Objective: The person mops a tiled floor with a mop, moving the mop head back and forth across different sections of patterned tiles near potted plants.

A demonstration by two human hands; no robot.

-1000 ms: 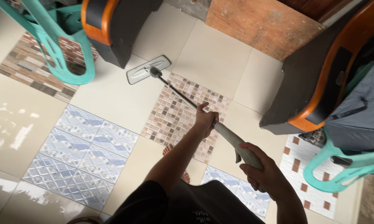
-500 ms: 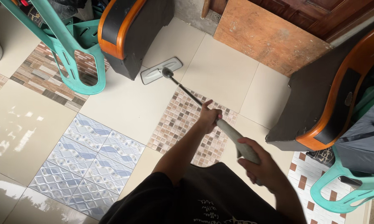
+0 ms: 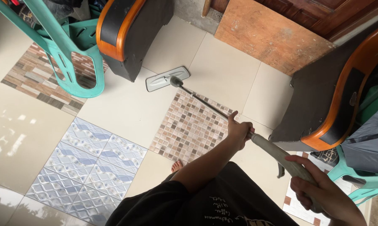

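Both hands are gripping a flat mop: the left hand (image 3: 238, 133) is clenching around the thin metal pole (image 3: 205, 104) where it meets the thicker grey handle (image 3: 281, 158), and the right hand (image 3: 323, 193) is wrapping the rear end of that handle, low and close to the person's body. Ahead of the left hand, the pole is running out diagonally to the flat mop head (image 3: 167, 78), which is lying on a plain cream tile of the tiled floor (image 3: 126, 109), just past the corner of the mosaic tile (image 3: 193, 125) under the pole. Beyond the mop head, a black and orange chair base (image 3: 126, 37) is standing, with a teal plastic chair (image 3: 67, 58) further to the left. The step in hand looks like a wiping stroke near that chair base; steering the head further along its edge would seem to call for a firm two-handed hold without knocking the furniture. A bare foot (image 3: 177, 166) is showing below the left forearm.
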